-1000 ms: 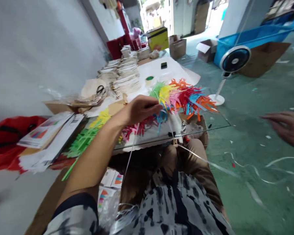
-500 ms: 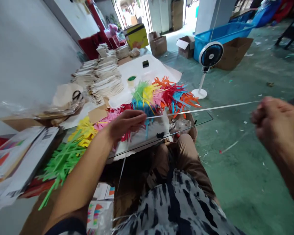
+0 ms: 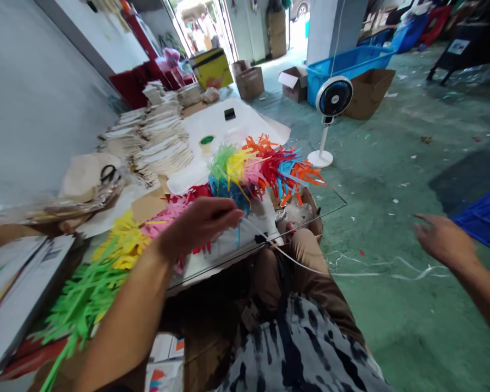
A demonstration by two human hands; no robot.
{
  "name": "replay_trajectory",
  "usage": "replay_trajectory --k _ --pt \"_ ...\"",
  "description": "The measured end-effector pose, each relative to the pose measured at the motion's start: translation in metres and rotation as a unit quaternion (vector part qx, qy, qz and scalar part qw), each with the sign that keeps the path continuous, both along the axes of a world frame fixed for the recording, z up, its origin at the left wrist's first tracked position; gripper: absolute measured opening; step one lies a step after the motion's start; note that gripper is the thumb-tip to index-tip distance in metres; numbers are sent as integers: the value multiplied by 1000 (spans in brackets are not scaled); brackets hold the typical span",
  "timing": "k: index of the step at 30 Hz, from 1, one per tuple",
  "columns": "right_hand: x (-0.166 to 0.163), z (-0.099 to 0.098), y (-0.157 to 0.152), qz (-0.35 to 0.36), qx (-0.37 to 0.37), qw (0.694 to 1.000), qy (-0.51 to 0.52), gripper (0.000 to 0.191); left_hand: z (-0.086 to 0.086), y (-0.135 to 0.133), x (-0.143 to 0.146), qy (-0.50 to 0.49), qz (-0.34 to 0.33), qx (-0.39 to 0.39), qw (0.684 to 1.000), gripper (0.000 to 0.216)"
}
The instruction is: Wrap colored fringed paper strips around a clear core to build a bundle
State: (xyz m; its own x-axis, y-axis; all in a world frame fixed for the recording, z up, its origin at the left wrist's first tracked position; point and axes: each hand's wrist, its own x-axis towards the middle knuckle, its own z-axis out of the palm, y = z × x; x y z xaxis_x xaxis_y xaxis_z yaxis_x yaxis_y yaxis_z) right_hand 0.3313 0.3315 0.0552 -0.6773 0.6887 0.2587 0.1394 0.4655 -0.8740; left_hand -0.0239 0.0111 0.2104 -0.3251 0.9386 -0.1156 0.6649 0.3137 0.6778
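My left hand [image 3: 206, 223] is closed in a pinch on a white plastic string [image 3: 296, 262], above the table's front edge. From the fingers the string sags over my knee and trails right in loose curls below my right hand. Out over the floor, my right hand [image 3: 443, 239] is open with its index finger stretched out, slightly blurred and apart from the string. Behind my left hand lies a fringed paper garland [image 3: 253, 169] in several colours. More fringe, pink, yellow and green [image 3: 85, 296], runs under and left of my left forearm. A thin bent metal rod [image 3: 316, 219] juts past the table edge.
Stacks of pale paper or fabric [image 3: 163, 144] line the wall side of the table. A tape roll [image 3: 207, 141] and a phone-like dark object [image 3: 229, 114] lie on white sheeting. A fan [image 3: 334, 100] stands on the floor, right of the table; a blue crate [image 3: 485, 218] lies farther right.
The string was taut between both hands; now my right hand has let go, its fingers have opened, and the string hangs slack. My left hand still pinches it. The view has shifted slightly.
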Motion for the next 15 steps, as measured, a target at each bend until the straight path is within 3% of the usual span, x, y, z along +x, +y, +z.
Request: replay_trajectory --k 3,5,7,10,15 --pt "-48 16 -38 30 -54 998 -9 40 -20 60 47 47 -106 45 992 37" --pt "-88 30 -79 141 -178 974 24 48 -28 87 65 36 -135 69 988 34" --pt "-119 41 -111 222 -249 941 46 49 -32 101 66 11 -142 81 986 33" --pt "-132 41 -112 144 -293 942 77 46 -35 98 44 -46 -120 75 989 34" --pt "-93 10 -29 -62 -223 969 83 45 -45 62 -11 -122 26 33 992 41"
